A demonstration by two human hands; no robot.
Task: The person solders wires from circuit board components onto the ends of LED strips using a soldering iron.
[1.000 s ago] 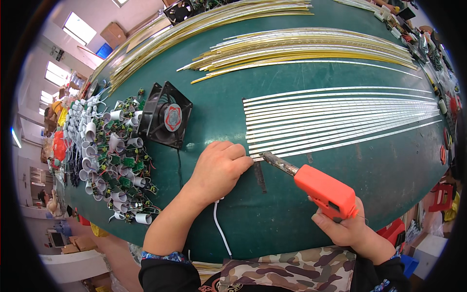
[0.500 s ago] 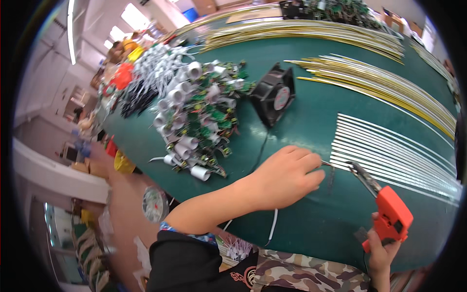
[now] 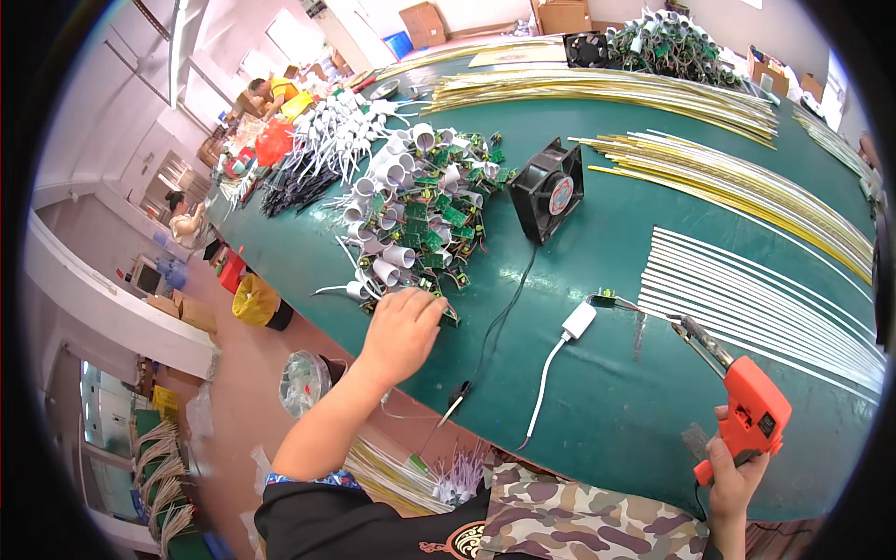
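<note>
My right hand [image 3: 733, 476] is closed round the handle of a red soldering gun [image 3: 754, 411]. Its metal tip points left, beside the ends of several thin white strips [image 3: 737, 299] laid in a row. At those ends lies a small green circuit board [image 3: 607, 299] with thin wires, joined to a white sleeve [image 3: 579, 320] and a white cable [image 3: 543, 387]. My left hand [image 3: 399, 338] rests at the near edge of a heap of circuit boards with white sleeves [image 3: 397, 254]. Its fingers are curled and together; what lies under them is hidden.
A black fan [image 3: 548, 191] stands mid-table, its cord running toward the near edge. Yellow and white strips [image 3: 737, 182] lie at the far right. White cabled parts [image 3: 341, 131] are heaped at the far left. A clear-bagged bin [image 3: 303, 383] stands beside the table. Other people sit farther off.
My left hand has moved left from beside the strip ends to the heap, uncovering the white sleeve and board. The soldering gun has stayed nearly in place. The view has shifted slightly.
</note>
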